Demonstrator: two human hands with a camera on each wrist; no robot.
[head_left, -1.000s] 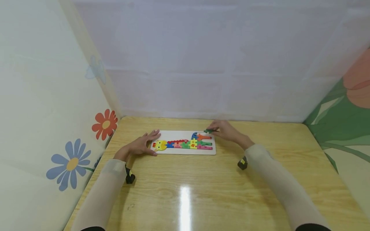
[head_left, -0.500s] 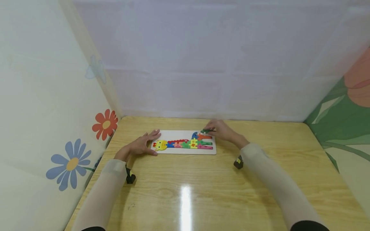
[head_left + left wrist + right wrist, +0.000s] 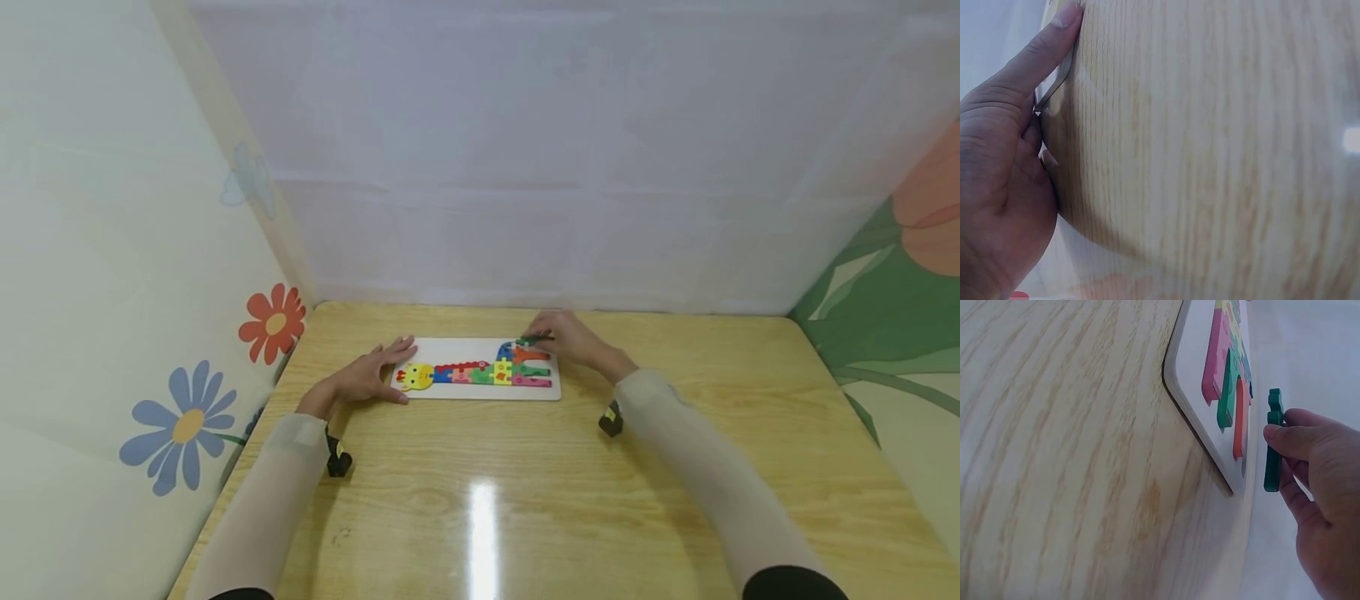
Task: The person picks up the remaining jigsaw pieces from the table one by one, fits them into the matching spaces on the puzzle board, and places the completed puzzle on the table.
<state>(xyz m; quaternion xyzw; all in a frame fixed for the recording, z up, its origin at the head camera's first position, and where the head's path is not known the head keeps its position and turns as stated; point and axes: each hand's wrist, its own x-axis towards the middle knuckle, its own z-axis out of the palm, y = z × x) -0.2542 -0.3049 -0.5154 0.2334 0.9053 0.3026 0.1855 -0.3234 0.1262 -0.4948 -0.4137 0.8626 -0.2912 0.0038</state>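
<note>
A white puzzle board [image 3: 453, 347] lies on the table with a colourful giraffe of jigsaw pieces [image 3: 480, 375] on it, its yellow head at the left. My left hand [image 3: 365, 375] rests on the board's left end, fingers and thumb spread toward the far and near edges. In the left wrist view the thumb [image 3: 1038, 59] lies straight along the board's edge. With thumb and fingertips my right hand [image 3: 573, 340] pinches a dark green puzzle piece [image 3: 1274, 450] above the board's far right corner. The right wrist view shows that piece apart from the orange leg piece [image 3: 1239, 419].
The wooden table [image 3: 420, 492] carries a bright light reflection near its front. A pale cloth wall [image 3: 465, 167] stands along its back edge. Flower-printed panels rise at the left [image 3: 187, 425] and right [image 3: 900, 333].
My right hand has moved a little left with the dark green piece, in over the board's far right corner. The left hand and the board have stayed put.
</note>
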